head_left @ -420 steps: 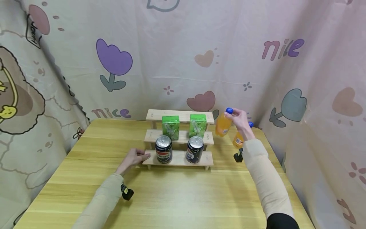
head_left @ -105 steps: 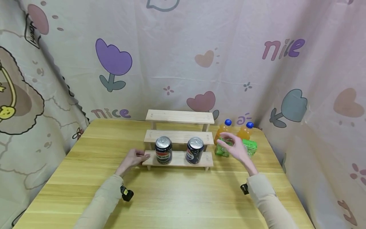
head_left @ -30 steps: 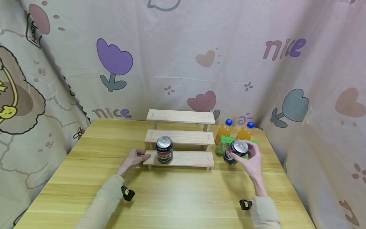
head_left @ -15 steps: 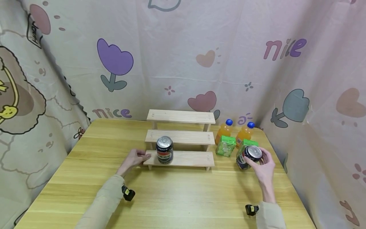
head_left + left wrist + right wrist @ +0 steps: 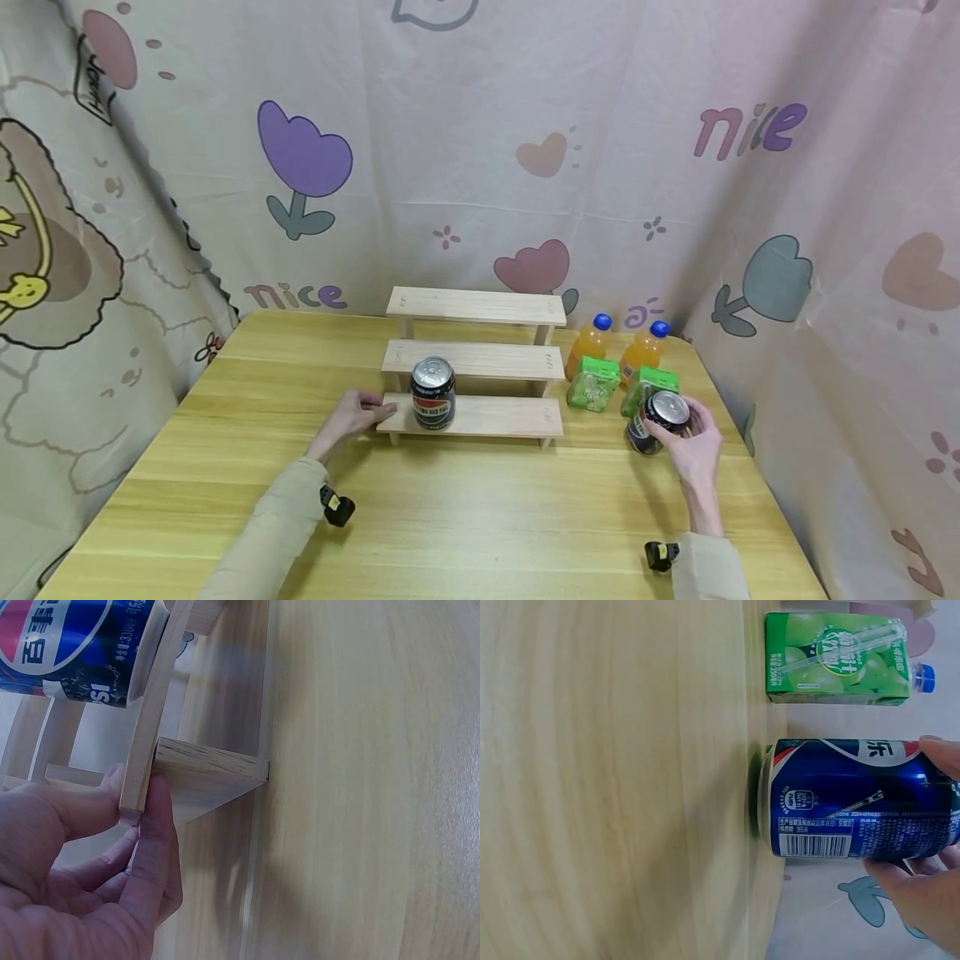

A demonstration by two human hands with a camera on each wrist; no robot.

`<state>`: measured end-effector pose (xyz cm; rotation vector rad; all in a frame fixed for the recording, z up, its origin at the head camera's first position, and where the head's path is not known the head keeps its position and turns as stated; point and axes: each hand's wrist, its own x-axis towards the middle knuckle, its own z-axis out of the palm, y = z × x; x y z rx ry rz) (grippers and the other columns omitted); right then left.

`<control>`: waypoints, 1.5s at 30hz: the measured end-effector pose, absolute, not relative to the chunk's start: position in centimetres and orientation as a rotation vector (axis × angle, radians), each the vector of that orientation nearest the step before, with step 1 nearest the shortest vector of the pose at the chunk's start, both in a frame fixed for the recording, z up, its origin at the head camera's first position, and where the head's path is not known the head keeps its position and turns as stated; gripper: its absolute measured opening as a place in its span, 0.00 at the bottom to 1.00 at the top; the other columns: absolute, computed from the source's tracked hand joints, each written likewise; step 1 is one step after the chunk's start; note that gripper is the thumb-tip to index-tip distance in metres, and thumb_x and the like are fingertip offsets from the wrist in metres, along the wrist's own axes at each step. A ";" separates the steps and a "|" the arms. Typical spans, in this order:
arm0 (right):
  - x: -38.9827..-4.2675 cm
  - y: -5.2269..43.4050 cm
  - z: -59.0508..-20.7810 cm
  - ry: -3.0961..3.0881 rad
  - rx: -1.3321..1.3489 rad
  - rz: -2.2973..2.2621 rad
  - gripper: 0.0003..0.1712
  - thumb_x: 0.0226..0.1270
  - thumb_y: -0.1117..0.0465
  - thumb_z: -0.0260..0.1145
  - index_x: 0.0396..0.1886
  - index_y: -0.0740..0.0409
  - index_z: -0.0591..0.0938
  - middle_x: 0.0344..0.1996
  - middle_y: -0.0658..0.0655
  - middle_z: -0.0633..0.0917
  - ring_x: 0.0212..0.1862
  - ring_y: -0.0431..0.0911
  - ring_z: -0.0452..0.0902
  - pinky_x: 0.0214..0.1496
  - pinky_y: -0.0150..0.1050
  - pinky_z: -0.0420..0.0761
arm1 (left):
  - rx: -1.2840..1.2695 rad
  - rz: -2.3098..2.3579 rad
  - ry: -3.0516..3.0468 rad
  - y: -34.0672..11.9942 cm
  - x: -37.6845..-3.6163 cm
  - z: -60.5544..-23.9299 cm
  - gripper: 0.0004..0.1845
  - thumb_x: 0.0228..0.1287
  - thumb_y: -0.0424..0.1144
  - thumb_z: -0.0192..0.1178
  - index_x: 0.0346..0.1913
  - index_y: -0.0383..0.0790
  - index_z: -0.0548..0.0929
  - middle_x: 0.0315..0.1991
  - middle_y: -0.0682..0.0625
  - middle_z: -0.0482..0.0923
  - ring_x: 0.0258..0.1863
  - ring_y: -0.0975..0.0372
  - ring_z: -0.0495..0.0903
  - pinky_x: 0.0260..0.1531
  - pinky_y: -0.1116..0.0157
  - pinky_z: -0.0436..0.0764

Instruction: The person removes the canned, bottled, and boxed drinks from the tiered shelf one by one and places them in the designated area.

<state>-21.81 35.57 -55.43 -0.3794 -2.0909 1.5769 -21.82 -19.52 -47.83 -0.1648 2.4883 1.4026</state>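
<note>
My left hand [image 5: 352, 419] pinches the left end of the lowest step of a three-step wooden rack [image 5: 495, 415]. In the left wrist view, thumb and fingers [image 5: 154, 855] lie on either side of that board. One Pepsi can [image 5: 432, 393] stands upright on the same step, near the left hand. At the right of the table, my right hand [image 5: 693, 442] grips a second Pepsi can [image 5: 855, 799] near its top. This can is at or just above the tabletop; I cannot tell if its base touches. It stands before a green juice carton [image 5: 652, 382], partly hiding it.
Another green juice carton [image 5: 594, 383] stands on the table right of the rack. Behind the cartons are two orange drink bottles [image 5: 590, 346] with blue caps. A patterned curtain [image 5: 450, 167] runs along the table's back and right edges.
Both juice cartons and both bottles now stand at the right. My right hand has taken the right-hand can off the lowest step and carried it right and down. The left hand stays put.
</note>
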 end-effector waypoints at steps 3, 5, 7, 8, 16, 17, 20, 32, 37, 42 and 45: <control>-21.8 35.6 -55.6 -2.091 -0.378 1.577 0.46 0.24 0.54 0.81 0.53 0.42 0.72 0.51 0.48 0.76 0.55 0.38 0.69 0.56 0.29 0.71 | -0.163 1.421 2.481 -19.4 -21.8 -47.8 0.29 0.55 0.47 0.60 0.51 0.25 0.71 0.46 0.34 0.75 0.41 0.54 0.77 0.42 0.60 0.78; -21.9 35.6 -55.6 -2.094 -0.387 1.580 0.46 0.25 0.54 0.81 0.53 0.42 0.72 0.51 0.48 0.76 0.54 0.38 0.69 0.55 0.28 0.72 | -0.155 1.419 2.483 -19.4 -21.8 -47.9 0.29 0.55 0.47 0.60 0.51 0.24 0.70 0.45 0.34 0.75 0.41 0.54 0.77 0.42 0.60 0.78; -21.9 35.5 -55.5 -2.105 -0.403 1.581 0.47 0.24 0.54 0.81 0.53 0.42 0.71 0.51 0.48 0.75 0.54 0.38 0.69 0.55 0.28 0.72 | -0.154 1.424 2.479 -19.4 -21.8 -47.9 0.29 0.55 0.47 0.60 0.51 0.24 0.70 0.46 0.33 0.75 0.41 0.54 0.77 0.42 0.61 0.79; -21.8 35.5 -55.5 -2.114 -0.410 1.577 0.47 0.25 0.54 0.81 0.53 0.41 0.71 0.51 0.48 0.75 0.54 0.38 0.69 0.55 0.29 0.72 | -0.156 1.426 2.475 -19.4 -21.8 -47.9 0.29 0.55 0.47 0.60 0.51 0.24 0.70 0.46 0.33 0.75 0.41 0.54 0.77 0.42 0.60 0.78; -20.3 33.6 -51.8 -2.310 -0.316 1.403 0.46 0.38 0.53 0.76 0.60 0.46 0.65 0.55 0.56 0.71 0.57 0.46 0.66 0.63 0.42 0.66 | -0.132 1.392 2.502 -19.4 -21.8 -47.8 0.27 0.57 0.47 0.59 0.50 0.26 0.72 0.44 0.34 0.76 0.39 0.55 0.77 0.41 0.60 0.78; -19.9 33.0 -50.8 -2.322 -0.306 1.379 0.46 0.39 0.54 0.75 0.61 0.50 0.64 0.56 0.58 0.71 0.58 0.48 0.65 0.64 0.45 0.65 | -0.120 1.381 2.513 -19.4 -21.8 -47.8 0.27 0.57 0.47 0.58 0.49 0.26 0.73 0.44 0.35 0.76 0.39 0.55 0.77 0.40 0.60 0.78; -18.9 31.5 -48.3 -2.314 -0.290 1.298 0.45 0.41 0.56 0.74 0.62 0.55 0.65 0.56 0.62 0.70 0.58 0.52 0.63 0.64 0.48 0.62 | -0.090 1.355 2.540 -19.4 -21.9 -47.8 0.25 0.57 0.47 0.58 0.47 0.27 0.74 0.42 0.36 0.78 0.37 0.57 0.77 0.39 0.60 0.79; -19.3 21.7 -40.8 -2.321 0.134 1.313 0.38 0.45 0.58 0.73 0.59 0.51 0.68 0.58 0.57 0.70 0.59 0.51 0.62 0.62 0.53 0.63 | -0.130 1.367 2.510 -19.4 -22.0 -47.7 0.27 0.57 0.48 0.58 0.49 0.27 0.73 0.43 0.36 0.76 0.39 0.55 0.76 0.39 0.62 0.77; -19.3 16.0 -39.5 -2.350 0.389 1.606 0.39 0.45 0.60 0.72 0.59 0.63 0.66 0.56 0.64 0.70 0.57 0.58 0.67 0.61 0.51 0.68 | -0.117 1.371 2.507 -19.4 -22.1 -47.6 0.25 0.57 0.47 0.58 0.48 0.28 0.73 0.42 0.37 0.77 0.37 0.57 0.76 0.38 0.64 0.78; -20.4 12.2 -40.7 -2.404 0.553 1.739 0.43 0.43 0.54 0.73 0.60 0.58 0.66 0.57 0.60 0.71 0.59 0.53 0.66 0.63 0.48 0.67 | -0.126 1.355 2.505 -19.4 -22.0 -47.5 0.27 0.57 0.48 0.58 0.51 0.27 0.72 0.45 0.34 0.75 0.41 0.54 0.76 0.42 0.60 0.77; -20.9 10.3 -40.9 -2.445 0.637 1.793 0.44 0.43 0.53 0.73 0.61 0.53 0.65 0.58 0.59 0.70 0.60 0.52 0.66 0.64 0.48 0.66 | -0.136 1.372 2.488 -19.4 -22.0 -47.6 0.28 0.57 0.48 0.58 0.51 0.26 0.71 0.46 0.34 0.75 0.42 0.54 0.76 0.43 0.60 0.77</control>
